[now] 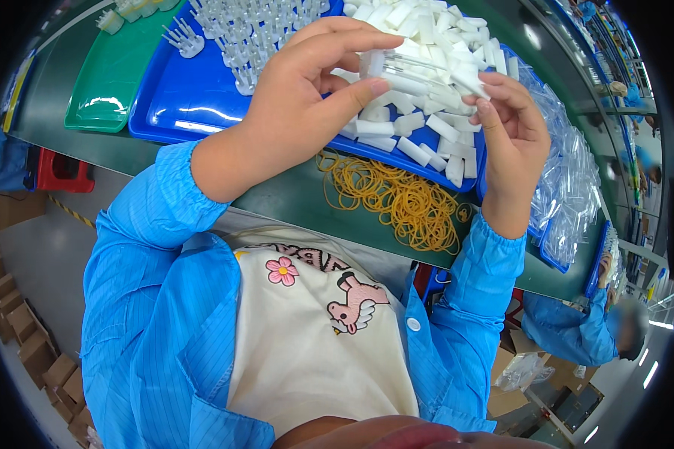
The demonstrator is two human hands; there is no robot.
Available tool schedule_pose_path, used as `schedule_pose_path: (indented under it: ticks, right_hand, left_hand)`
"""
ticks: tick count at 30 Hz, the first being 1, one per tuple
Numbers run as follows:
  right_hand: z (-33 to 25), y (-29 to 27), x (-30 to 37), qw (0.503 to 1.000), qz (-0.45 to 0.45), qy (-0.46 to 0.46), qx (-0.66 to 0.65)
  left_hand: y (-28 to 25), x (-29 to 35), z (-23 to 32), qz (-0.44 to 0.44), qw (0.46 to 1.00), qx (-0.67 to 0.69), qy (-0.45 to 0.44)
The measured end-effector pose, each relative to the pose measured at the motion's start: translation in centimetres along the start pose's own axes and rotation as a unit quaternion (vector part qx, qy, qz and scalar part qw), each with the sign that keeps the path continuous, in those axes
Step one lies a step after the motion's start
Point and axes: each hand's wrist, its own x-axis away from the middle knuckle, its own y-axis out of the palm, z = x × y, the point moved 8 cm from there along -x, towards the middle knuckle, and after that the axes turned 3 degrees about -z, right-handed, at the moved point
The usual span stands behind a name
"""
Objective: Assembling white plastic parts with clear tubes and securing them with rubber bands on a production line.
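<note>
My left hand (pixel 296 97) pinches the base of a clear plastic part with long thin prongs (pixel 374 64) between thumb and fingers. The prongs point toward my right hand (pixel 513 131), which grips a small white block (pixel 469 81) by the prong tips. Whether block and prongs touch, I cannot tell. Both hands are raised over a blue tray (pixel 468 184) heaped with similar white blocks (pixel 427 34). Left of it, another blue tray (pixel 180 112) holds many upright pronged parts (pixel 240 34), one of them standing apart (pixel 183 39).
A pile of yellow rubber bands (pixel 404 198) lies on the green table (pixel 292 194) near my body. To the right, clear plastic tubes (pixel 565 176) fill another tray. A green tray (pixel 105 90) stands at the left. Another person (pixel 577 329) in blue works at the right.
</note>
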Motion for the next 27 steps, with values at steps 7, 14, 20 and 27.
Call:
schedule_pose_path:
  ticks: [7,14,20,27]
  right_hand:
    - [1.5,-1.4,0.3,0.998,0.014,-0.011,-0.053]
    - [1.4,-1.1,0.5,0.996,-0.005,0.047,-0.071]
    - [1.1,0.4,0.9,0.994,-0.054,0.060,-0.068]
    - [-1.1,4.5,1.8,0.991,-0.119,-0.049,0.032]
  left_hand:
    - [0.1,0.0,-0.2,-0.003,1.000,0.006,0.017]
    - [0.3,0.1,-0.5,-0.023,1.000,-0.017,0.005]
    - [0.6,0.1,-0.6,-0.028,1.000,-0.007,-0.007]
    - [1.7,0.4,0.3,-0.084,0.994,-0.075,0.012]
